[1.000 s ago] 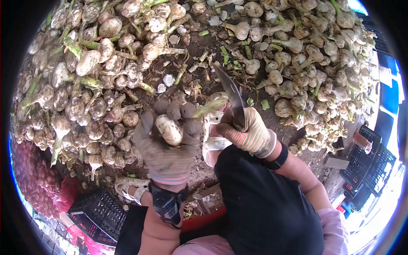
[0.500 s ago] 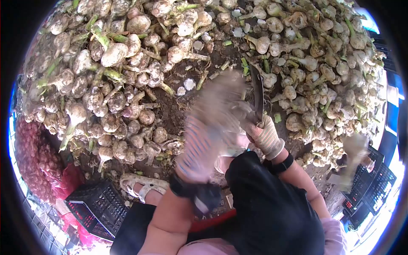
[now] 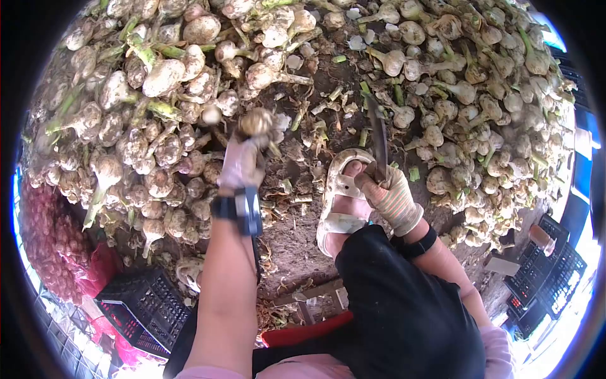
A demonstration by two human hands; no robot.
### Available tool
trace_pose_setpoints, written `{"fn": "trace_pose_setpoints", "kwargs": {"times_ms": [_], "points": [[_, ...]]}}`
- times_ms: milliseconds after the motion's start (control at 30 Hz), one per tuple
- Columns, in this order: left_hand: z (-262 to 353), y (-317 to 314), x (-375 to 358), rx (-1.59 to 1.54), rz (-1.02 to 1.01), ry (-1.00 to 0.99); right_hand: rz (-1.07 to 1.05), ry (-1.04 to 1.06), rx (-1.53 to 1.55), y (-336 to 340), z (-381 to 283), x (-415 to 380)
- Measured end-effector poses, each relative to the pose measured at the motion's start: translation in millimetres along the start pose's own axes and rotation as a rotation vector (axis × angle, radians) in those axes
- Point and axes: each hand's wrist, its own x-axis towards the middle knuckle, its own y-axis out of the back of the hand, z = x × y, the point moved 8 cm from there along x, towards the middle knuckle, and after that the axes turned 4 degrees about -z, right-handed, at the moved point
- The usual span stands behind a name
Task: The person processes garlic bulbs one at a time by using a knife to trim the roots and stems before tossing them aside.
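While a red net sack (image 3: 53, 246) bulges at the far left, a black crate (image 3: 148, 306) sits tilted just beside it. Above them spreads the left heap of dirty garlic bulbs (image 3: 163, 77), many with green stems.

At that heap's inner edge is the gloved left hand (image 3: 243, 165), blurred, a dark watch (image 3: 247, 211) on its wrist. In the earlier frame it was a smear beside the blade; now it has swung away to the left, well apart from the knife. A soil-brown bulb (image 3: 257, 122) is at its fingers — blur hides whether they are clamped on it or only touching.

Mid-view, stem scraps (image 3: 323, 106) litter bare ground (image 3: 293, 237), and a pale sandal (image 3: 344, 223), uncovered now that the left hand has moved, shows on a foot. Next to it, the gloved right hand (image 3: 394, 197) has barely moved, its fingers closed together around the handle of a knife (image 3: 379, 136), the blade pointing up the view.

Farther right lies a second garlic heap (image 3: 464, 91). Near the stacked black crates (image 3: 548, 265), a blurred, stemmed shape seen earlier in mid-air is no longer visible.
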Motion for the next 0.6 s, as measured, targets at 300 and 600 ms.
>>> {"fn": "trace_pose_setpoints", "kwargs": {"times_ms": [300,600], "points": [[13,-24,-110,0.345,-0.499,-0.389,-0.266,0.237,-1.057,-41,-58,-8],[18,-14,-143,0.767,-0.385,-0.376,-0.430,0.426,-1.147,-72,-79,-14]]}}
